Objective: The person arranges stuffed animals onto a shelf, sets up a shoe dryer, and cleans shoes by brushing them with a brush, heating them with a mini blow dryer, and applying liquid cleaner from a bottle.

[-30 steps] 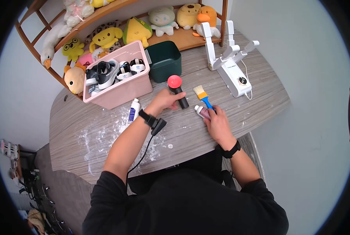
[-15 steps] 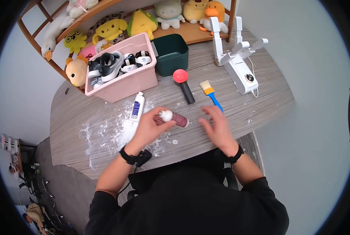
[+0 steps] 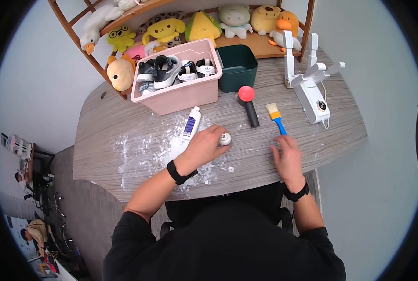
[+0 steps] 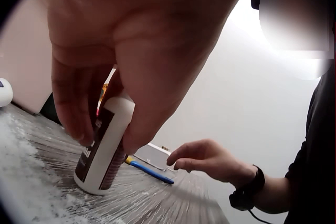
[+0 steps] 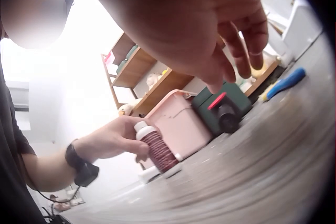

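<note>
My left hand [image 3: 205,146] grips a small white-capped bottle [image 3: 225,139] with a dark red label; in the left wrist view the bottle [image 4: 103,153] is near upright, its base at the tabletop. My right hand [image 3: 288,159] holds nothing, its fingers loosely bent just below the blue handle of a brush [image 3: 275,115]. In the right wrist view that brush [image 5: 286,84] lies apart from the fingers. A white bottle with a purple label [image 3: 191,123] lies behind my left hand. Between the hands, farther back, is a black-handled tool with a red round head [image 3: 247,94].
A pink bin [image 3: 181,98] of shoes stands at the back left, beside a dark green bin [image 3: 239,75]. The white device with several arms [image 3: 312,100] stands at the right. White powder marks the table [image 3: 106,154] at left. Plush toys fill the shelf [image 3: 260,49] behind.
My left hand let go of the black-handled tool and took the red-labelled bottle, moving it left and turning it upright. My right hand released that bottle and now lies apart from the brush.
</note>
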The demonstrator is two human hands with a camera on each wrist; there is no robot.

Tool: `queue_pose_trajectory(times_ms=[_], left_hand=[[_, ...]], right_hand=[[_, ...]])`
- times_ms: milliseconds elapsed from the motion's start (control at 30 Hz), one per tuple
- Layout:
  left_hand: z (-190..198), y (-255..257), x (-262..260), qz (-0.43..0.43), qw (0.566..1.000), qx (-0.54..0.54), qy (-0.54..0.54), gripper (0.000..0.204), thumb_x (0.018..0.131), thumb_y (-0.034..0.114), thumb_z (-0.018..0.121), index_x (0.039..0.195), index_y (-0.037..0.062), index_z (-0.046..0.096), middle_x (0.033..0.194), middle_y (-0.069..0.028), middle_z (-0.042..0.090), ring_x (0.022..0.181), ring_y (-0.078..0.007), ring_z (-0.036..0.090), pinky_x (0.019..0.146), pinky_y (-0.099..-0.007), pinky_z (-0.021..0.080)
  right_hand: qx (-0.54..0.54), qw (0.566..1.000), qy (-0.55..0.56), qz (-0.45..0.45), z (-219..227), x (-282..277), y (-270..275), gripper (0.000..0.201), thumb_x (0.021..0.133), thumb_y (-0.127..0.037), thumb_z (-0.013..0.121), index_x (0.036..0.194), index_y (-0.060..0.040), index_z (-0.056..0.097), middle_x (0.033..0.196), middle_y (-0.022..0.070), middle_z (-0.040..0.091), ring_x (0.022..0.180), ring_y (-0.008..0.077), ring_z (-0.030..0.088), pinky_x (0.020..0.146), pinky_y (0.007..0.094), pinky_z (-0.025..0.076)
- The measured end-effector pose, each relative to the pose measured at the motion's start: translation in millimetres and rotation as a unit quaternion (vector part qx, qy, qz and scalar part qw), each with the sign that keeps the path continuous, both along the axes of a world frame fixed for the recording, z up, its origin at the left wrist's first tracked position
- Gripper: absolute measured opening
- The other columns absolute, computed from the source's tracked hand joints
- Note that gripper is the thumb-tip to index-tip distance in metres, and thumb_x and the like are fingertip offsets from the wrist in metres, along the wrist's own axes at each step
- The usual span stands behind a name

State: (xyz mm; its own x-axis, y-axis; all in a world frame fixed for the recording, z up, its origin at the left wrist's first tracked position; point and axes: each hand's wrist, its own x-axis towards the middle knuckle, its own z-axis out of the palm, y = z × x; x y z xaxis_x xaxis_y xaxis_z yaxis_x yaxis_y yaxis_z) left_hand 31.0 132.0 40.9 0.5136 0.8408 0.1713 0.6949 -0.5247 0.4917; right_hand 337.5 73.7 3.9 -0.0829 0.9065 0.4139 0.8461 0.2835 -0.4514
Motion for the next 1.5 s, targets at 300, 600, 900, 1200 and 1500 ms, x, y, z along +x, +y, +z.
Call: queue_pose_trajectory(times_ms=[300, 600, 900, 1200, 1500], left_hand=[[6.3, -4.4, -44.4, 0.1, 0.974, 0.119, 0.167, 0.069, 0.083, 0.027, 0.09, 0.136, -0.0048, 0.059, 0.121, -0.0225, 0.07, 0.111, -0.04, 0.07, 0.093, -0.0462, 0.059], [-39.9, 16.4, -73.5, 0.182, 0.967, -0.028, 0.177, 0.061, 0.099, 0.028, 0.072, 0.141, -0.0097, 0.048, 0.108, -0.0298, 0.072, 0.087, -0.0479, 0.075, 0.076, -0.0525, 0.062], [77.4, -82.0, 10.3, 0.039, 0.991, -0.014, -0.129, 0.07, 0.097, 0.019, 0.078, 0.154, -0.0031, 0.044, 0.124, -0.0304, 0.069, 0.1, -0.0478, 0.074, 0.088, -0.0478, 0.061], [62.1, -70.8, 55.9, -0.017, 0.997, 0.051, -0.061, 0.071, 0.093, 0.029, 0.084, 0.144, -0.0069, 0.049, 0.119, -0.0249, 0.068, 0.102, -0.0431, 0.07, 0.086, -0.0488, 0.058], [36.1, -66.6, 25.1, 0.018, 0.981, 0.187, -0.046, 0.058, 0.084, 0.023, 0.088, 0.13, -0.0031, 0.064, 0.124, -0.0188, 0.065, 0.108, -0.0375, 0.067, 0.093, -0.0445, 0.056]], right_hand=[[-0.031, 0.992, 0.087, 0.086, 14.7, -46.1, 16.0, 0.02, 0.094, -0.008, 0.077, 0.113, -0.0016, 0.074, 0.107, 0.0168, 0.074, 0.097, 0.0374, 0.072, 0.083, 0.0451, 0.059], [-0.057, 0.982, 0.17, 0.063, 19.7, -27.9, -5.1, 0.011, 0.094, -0.005, 0.077, 0.104, -0.0011, 0.075, 0.097, 0.0144, 0.073, 0.082, 0.0308, 0.074, 0.07, 0.0397, 0.059], [-0.151, 0.852, 0.489, 0.112, 30.2, -38.4, -22.5, 0.039, 0.102, -0.022, 0.079, 0.132, 0.0008, 0.07, 0.108, 0.0038, 0.075, 0.093, 0.0095, 0.068, 0.079, 0.0269, 0.055], [-0.119, 0.893, 0.433, 0.021, 61.0, -31.5, 24.9, 0.038, 0.101, -0.017, 0.076, 0.131, 0.0048, 0.068, 0.103, 0.0116, 0.078, 0.096, 0.0142, 0.073, 0.085, 0.0325, 0.059], [-0.108, 0.986, -0.067, -0.11, 16.8, -27.0, 156.4, 0.062, 0.092, -0.061, 0.079, 0.102, 0.0004, 0.076, 0.093, 0.0258, 0.078, 0.091, 0.0449, 0.077, 0.079, 0.052, 0.062]])
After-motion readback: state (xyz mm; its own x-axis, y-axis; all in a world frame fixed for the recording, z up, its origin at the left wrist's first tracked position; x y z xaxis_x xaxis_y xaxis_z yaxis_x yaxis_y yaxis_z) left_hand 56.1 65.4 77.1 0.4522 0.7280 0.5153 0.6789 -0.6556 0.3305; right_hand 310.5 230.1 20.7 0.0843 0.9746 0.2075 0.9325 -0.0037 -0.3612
